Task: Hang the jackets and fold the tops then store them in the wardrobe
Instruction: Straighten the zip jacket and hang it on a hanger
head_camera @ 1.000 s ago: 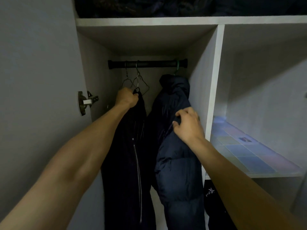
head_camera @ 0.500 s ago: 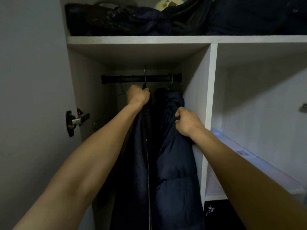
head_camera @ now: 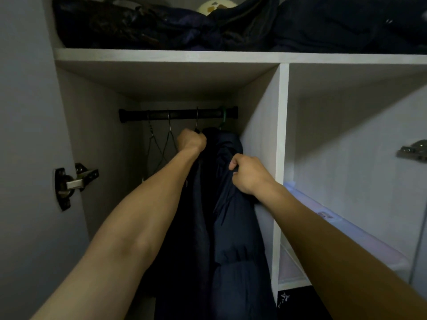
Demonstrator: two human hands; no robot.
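Inside the open wardrobe a black rail (head_camera: 178,113) spans the left compartment. My left hand (head_camera: 191,140) grips the top of a dark jacket (head_camera: 194,227) at its wire hanger, whose hook sits over the rail. Right of it hangs a navy puffer jacket (head_camera: 233,239) on a green hanger (head_camera: 223,116), pressed against the white divider (head_camera: 280,158). My right hand (head_camera: 248,175) pinches the puffer jacket's fabric near its shoulder. The lower parts of both jackets run out of view.
Two bare wire hangers (head_camera: 161,144) hang on the rail's left part. The top shelf (head_camera: 161,54) holds dark bundled clothes and a pale ball. The open door (head_camera: 27,158) with a hinge (head_camera: 74,183) stands left. A lower right shelf (head_camera: 346,227) shows on the right.
My left hand has raised the dark jacket's hanger up to the rail and moved it right, next to the puffer jacket. My right hand keeps hold of the puffer jacket, pulled toward the divider.
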